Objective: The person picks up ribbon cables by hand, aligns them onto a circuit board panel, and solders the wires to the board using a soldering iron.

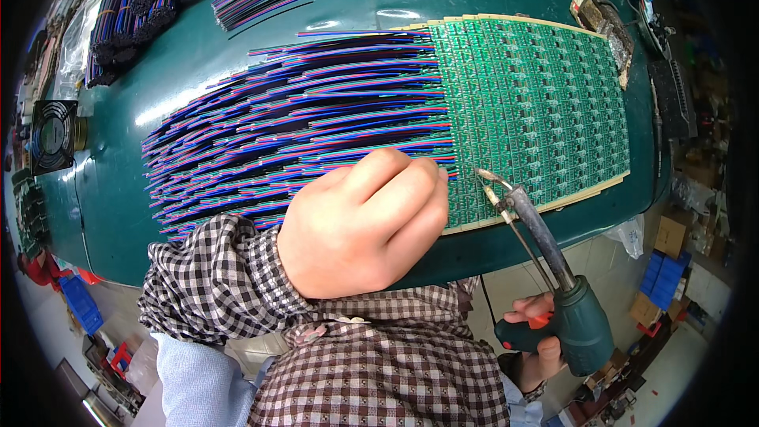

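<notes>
Circuit boards [545, 111] lie at two o'clock from your curled left hand [368, 225], the nearer one, each strip running twelve-to-six; its fingertips are hidden, so I cannot tell its grip. Your right hand [545, 357] wraps the soldering iron [583, 332].

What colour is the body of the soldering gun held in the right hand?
Dark green; the soldering gun's body shows best in the head view.

Green circuit boards [541, 103], checked sleeve [217, 281]
</notes>
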`<action>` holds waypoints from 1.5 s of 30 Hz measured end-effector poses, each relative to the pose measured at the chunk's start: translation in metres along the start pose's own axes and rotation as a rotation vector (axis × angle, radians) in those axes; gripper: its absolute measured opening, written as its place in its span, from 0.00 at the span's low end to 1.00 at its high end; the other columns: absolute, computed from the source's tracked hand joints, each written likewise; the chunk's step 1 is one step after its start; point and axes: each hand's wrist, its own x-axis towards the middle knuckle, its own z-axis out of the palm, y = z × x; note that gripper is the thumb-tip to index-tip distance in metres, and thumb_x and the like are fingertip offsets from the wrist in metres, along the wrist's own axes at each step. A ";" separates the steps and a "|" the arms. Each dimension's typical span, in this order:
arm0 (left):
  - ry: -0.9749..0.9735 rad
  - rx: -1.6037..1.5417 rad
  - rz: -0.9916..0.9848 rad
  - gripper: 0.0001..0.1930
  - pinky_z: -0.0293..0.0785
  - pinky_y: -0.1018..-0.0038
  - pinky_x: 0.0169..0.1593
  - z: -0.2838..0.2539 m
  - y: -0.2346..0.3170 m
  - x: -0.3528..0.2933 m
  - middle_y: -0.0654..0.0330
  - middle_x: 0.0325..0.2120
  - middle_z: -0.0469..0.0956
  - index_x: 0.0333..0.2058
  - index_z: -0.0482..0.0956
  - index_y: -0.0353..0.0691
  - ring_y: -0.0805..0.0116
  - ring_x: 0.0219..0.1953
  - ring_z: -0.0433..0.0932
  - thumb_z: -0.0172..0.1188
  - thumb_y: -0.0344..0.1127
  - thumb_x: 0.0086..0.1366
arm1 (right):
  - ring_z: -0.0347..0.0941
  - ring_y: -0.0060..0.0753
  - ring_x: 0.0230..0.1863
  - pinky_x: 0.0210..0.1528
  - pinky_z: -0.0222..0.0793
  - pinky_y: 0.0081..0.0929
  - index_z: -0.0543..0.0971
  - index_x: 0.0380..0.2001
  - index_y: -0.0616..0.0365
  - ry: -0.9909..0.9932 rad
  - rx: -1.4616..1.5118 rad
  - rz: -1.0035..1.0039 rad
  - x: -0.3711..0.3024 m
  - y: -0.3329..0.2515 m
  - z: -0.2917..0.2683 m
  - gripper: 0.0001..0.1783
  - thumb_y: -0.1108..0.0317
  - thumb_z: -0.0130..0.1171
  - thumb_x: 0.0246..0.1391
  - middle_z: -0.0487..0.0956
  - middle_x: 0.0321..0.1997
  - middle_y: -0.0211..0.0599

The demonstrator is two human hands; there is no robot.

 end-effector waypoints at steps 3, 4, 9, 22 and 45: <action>0.009 0.016 0.006 0.19 0.76 0.74 0.32 0.000 0.000 -0.001 0.53 0.31 0.76 0.35 0.79 0.27 0.62 0.29 0.76 0.59 0.28 0.40 | 0.75 0.40 0.38 0.41 0.78 0.39 0.65 0.48 0.72 -0.053 -0.002 -0.097 0.003 0.007 -0.003 0.37 0.48 0.64 0.50 0.74 0.35 0.45; 0.010 0.021 0.004 0.20 0.76 0.73 0.33 0.000 0.001 -0.001 0.52 0.31 0.76 0.35 0.79 0.27 0.62 0.30 0.76 0.59 0.28 0.40 | 0.75 0.38 0.36 0.39 0.80 0.37 0.63 0.50 0.73 -0.052 -0.025 -0.130 0.004 0.009 -0.004 0.39 0.48 0.63 0.51 0.73 0.33 0.43; 0.017 0.042 0.023 0.20 0.76 0.73 0.33 0.001 -0.001 -0.002 0.52 0.32 0.76 0.36 0.79 0.26 0.62 0.30 0.76 0.59 0.28 0.40 | 0.74 0.37 0.34 0.39 0.80 0.41 0.62 0.51 0.74 -0.087 0.048 -0.092 0.002 0.012 -0.008 0.39 0.50 0.64 0.51 0.73 0.32 0.43; 0.025 0.090 0.032 0.20 0.76 0.74 0.32 0.003 0.003 -0.004 0.51 0.32 0.76 0.35 0.79 0.26 0.62 0.30 0.77 0.59 0.29 0.39 | 0.74 0.37 0.31 0.38 0.80 0.41 0.63 0.49 0.74 -0.062 -0.035 -0.103 0.003 0.010 -0.005 0.40 0.47 0.64 0.50 0.72 0.28 0.41; 0.026 0.083 0.004 0.20 0.77 0.74 0.33 0.003 0.005 -0.004 0.51 0.33 0.76 0.36 0.79 0.26 0.61 0.31 0.77 0.59 0.28 0.40 | 0.73 0.39 0.37 0.49 0.74 0.48 0.71 0.41 0.68 -0.028 0.215 -0.043 0.000 0.011 -0.006 0.30 0.51 0.67 0.48 0.73 0.34 0.41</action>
